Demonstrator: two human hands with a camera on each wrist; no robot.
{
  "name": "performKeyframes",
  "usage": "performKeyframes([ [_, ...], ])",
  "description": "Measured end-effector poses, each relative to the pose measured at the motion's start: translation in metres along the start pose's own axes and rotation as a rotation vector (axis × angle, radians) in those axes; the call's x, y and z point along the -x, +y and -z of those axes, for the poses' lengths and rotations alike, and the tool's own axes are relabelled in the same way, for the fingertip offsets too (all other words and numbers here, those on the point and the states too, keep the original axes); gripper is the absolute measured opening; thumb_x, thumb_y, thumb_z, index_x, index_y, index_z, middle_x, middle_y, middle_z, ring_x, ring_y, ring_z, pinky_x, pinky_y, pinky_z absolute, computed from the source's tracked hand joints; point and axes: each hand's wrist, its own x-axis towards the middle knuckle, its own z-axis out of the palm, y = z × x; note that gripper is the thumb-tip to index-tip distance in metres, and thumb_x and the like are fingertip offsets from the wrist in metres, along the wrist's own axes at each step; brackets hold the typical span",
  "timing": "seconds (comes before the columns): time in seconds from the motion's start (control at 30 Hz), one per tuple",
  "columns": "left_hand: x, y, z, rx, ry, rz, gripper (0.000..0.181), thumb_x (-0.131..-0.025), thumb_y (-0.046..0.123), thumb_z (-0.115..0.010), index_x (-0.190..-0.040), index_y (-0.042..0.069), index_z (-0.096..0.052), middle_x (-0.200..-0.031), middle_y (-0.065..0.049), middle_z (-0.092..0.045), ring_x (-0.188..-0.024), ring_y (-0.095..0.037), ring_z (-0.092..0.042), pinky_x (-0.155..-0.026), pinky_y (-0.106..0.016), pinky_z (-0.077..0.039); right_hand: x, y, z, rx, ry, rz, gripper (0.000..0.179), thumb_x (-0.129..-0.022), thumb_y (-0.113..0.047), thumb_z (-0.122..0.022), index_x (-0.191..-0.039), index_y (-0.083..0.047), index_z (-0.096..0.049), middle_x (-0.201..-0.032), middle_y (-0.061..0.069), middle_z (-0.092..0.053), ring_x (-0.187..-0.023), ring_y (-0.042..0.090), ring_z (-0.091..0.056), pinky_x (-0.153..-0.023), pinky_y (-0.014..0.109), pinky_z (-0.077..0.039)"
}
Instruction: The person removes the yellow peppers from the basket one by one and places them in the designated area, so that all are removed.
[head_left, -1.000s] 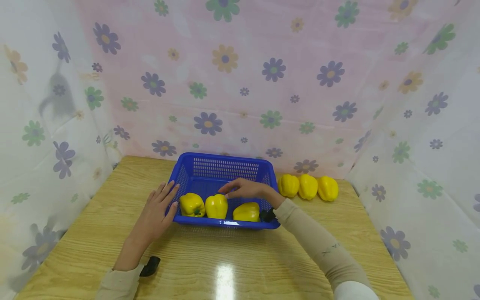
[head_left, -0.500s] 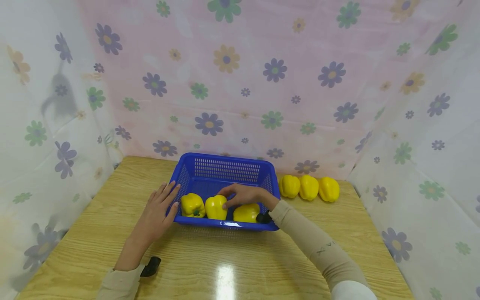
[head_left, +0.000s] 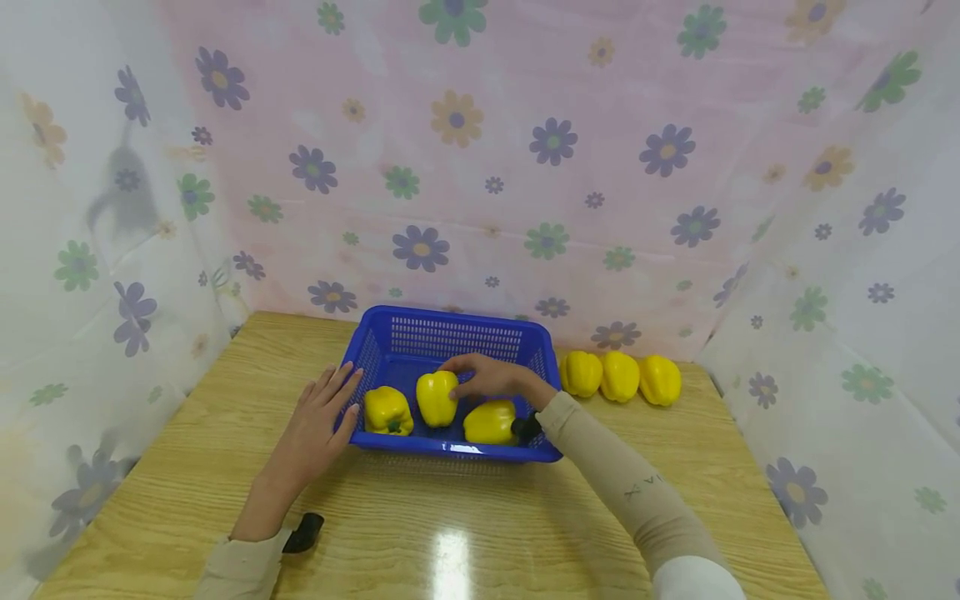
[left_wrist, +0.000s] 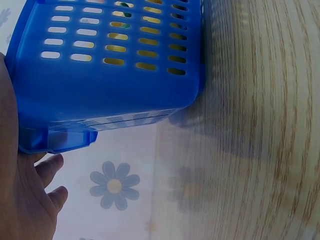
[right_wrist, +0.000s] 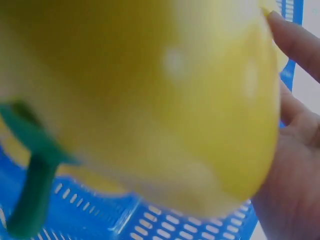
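Inside a blue plastic basket [head_left: 420,445], my right hand [head_left: 489,377] pinches a yellow bell pepper [head_left: 435,402] between thumb and fingers. The pepper stands upright between two others: a yellow bell pepper [head_left: 387,409] at the left end, stem facing the front, and one lying on its side [head_left: 489,422] beneath my right wrist. A large blurred yellow pepper [right_wrist: 175,100] with a green stem [right_wrist: 36,187] fills the right wrist view, hiding much of the hand's grip. My left hand [head_left: 315,421] rests with extended fingers along the basket's left rim; its fingertips show beyond the rim in the left wrist view.
To the basket's right, three yellow bell peppers [head_left: 620,377] stand in a row on the wooden table [head_left: 375,533]. A flowered cloth [head_left: 510,150] hangs behind and on both sides. Black wrist cameras are strapped to both forearms.
My right hand has closed on the middle pepper and moved it slightly back, away from the basket's front wall. The left hand stays on the left rim.
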Motion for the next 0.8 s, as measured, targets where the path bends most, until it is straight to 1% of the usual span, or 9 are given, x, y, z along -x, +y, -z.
performKeyframes([
  [0.2,0.000,0.000,0.000,0.002,-0.006,0.005,0.052,-0.109,0.027,-0.044,-0.156,0.004,-0.040,-0.164,-0.019,-0.031,-0.153,-0.045,-0.019,-0.122,-0.067,-0.012,-0.008,0.004,0.009,-0.056,0.097,0.004,0.052,-0.101,-0.010,-0.062,-0.151,-0.009,-0.047,-0.156,0.016,-0.044,-0.134,0.035,-0.053,-0.101,0.050,-0.054],
  [0.27,0.000,0.000,0.000,0.003,-0.007,0.007,0.053,-0.109,0.027,-0.044,-0.156,0.004,-0.040,-0.164,-0.019,-0.031,-0.154,-0.045,-0.019,-0.122,-0.066,-0.011,-0.011,0.005,0.011,-0.071,0.121,0.007,0.053,-0.101,-0.009,-0.061,-0.152,-0.008,-0.046,-0.156,0.017,-0.043,-0.135,0.036,-0.052,-0.102,0.051,-0.053],
  [0.33,0.000,0.000,0.000,0.004,-0.006,0.007,0.052,-0.109,0.026,-0.044,-0.156,0.004,-0.040,-0.164,-0.020,-0.031,-0.153,-0.045,-0.019,-0.122,-0.066,-0.012,-0.015,0.005,0.011,-0.076,0.135,-0.001,0.054,-0.101,-0.011,-0.063,-0.152,-0.007,-0.046,-0.155,0.017,-0.044,-0.135,0.035,-0.052,-0.103,0.049,-0.053],
  [0.47,0.001,0.000,0.000,0.004,-0.001,0.004,0.052,-0.109,0.025,-0.045,-0.156,0.004,-0.040,-0.164,-0.020,-0.031,-0.153,-0.046,-0.019,-0.122,-0.067,-0.012,-0.018,0.002,0.012,-0.045,0.139,-0.025,0.058,-0.100,-0.018,-0.066,-0.152,-0.006,-0.045,-0.155,0.016,-0.046,-0.130,0.031,-0.057,-0.101,0.044,-0.055],
  [0.57,0.001,0.000,0.000,0.003,0.001,0.003,0.052,-0.109,0.025,-0.045,-0.156,0.004,-0.040,-0.164,-0.020,-0.032,-0.153,-0.046,-0.019,-0.122,-0.067,-0.013,-0.021,-0.001,0.012,-0.016,0.137,-0.044,0.060,-0.099,-0.021,-0.067,-0.152,-0.003,-0.045,-0.154,0.016,-0.047,-0.124,0.030,-0.061,-0.101,0.042,-0.055],
  [0.63,0.000,0.000,0.000,0.004,0.002,0.004,0.052,-0.109,0.026,-0.045,-0.156,0.004,-0.040,-0.164,-0.019,-0.031,-0.153,-0.045,-0.019,-0.122,-0.067,-0.013,-0.022,-0.003,0.012,-0.009,0.131,-0.059,0.058,-0.100,-0.021,-0.066,-0.151,-0.001,-0.046,-0.152,0.017,-0.049,-0.121,0.030,-0.063,-0.100,0.042,-0.056],
  [0.7,0.000,-0.001,-0.001,0.007,0.002,0.004,0.052,-0.109,0.026,-0.044,-0.156,0.005,-0.040,-0.164,-0.019,-0.031,-0.153,-0.045,-0.019,-0.122,-0.067,-0.013,-0.024,-0.005,0.013,-0.024,0.122,-0.082,0.056,-0.100,-0.019,-0.065,-0.150,-0.001,-0.048,-0.150,0.018,-0.051,-0.120,0.029,-0.064,-0.099,0.042,-0.057],
  [0.8,0.000,-0.001,-0.001,0.006,0.005,0.003,0.052,-0.109,0.026,-0.044,-0.156,0.005,-0.040,-0.164,-0.019,-0.031,-0.153,-0.046,-0.020,-0.122,-0.067,-0.012,-0.027,-0.008,0.014,-0.022,0.120,-0.087,0.050,-0.102,-0.016,-0.063,-0.148,-0.001,-0.051,-0.145,0.017,-0.056,-0.120,0.029,-0.064,-0.096,0.040,-0.058],
])
